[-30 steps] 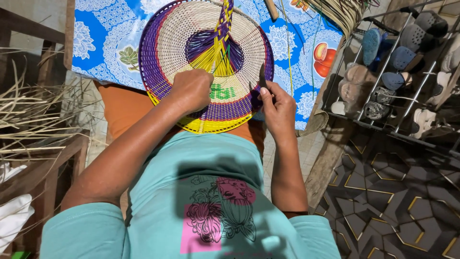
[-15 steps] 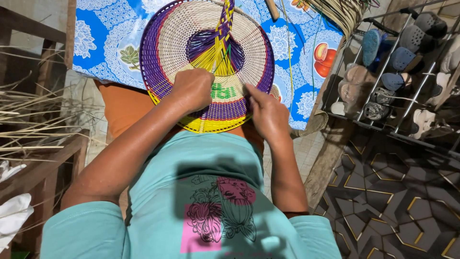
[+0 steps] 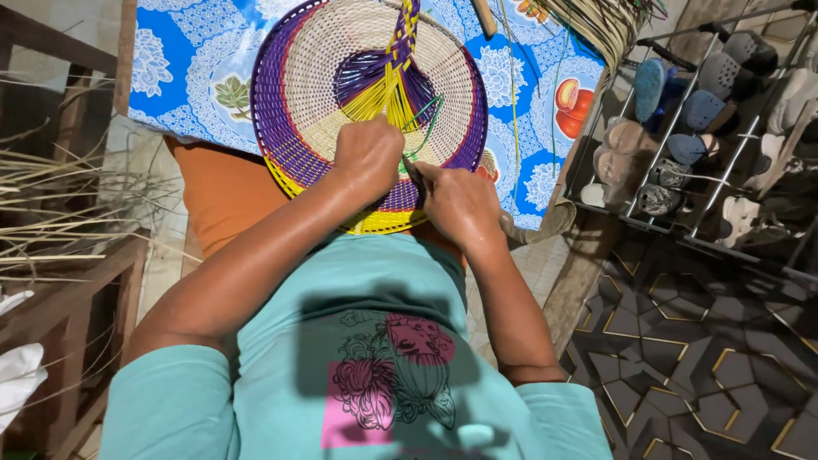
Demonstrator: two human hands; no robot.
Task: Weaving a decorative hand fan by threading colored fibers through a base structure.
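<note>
Seen from above: round woven fan in cream, purple and yellow straw (image 3: 307, 94), propped on the lap against a table covered in blue floral oilcloth (image 3: 183, 60). Braided purple-and-yellow handle (image 3: 404, 34) pointing away from the body, long axis running straight ahead. Left hand (image 3: 368, 158) curled into a loose fist, pressing on the lower weave just below the yellow spokes. Right hand (image 3: 460, 203) just beside it, almost touching, fingers pinched around a thin dark tool (image 3: 411, 170) aimed up-left toward the left hand. Loose green strand (image 3: 429, 119) curving between both hands. Metal shoe rack with sandals (image 3: 707, 111) on the right; dry straw bundle (image 3: 60, 200) on the left.
</note>
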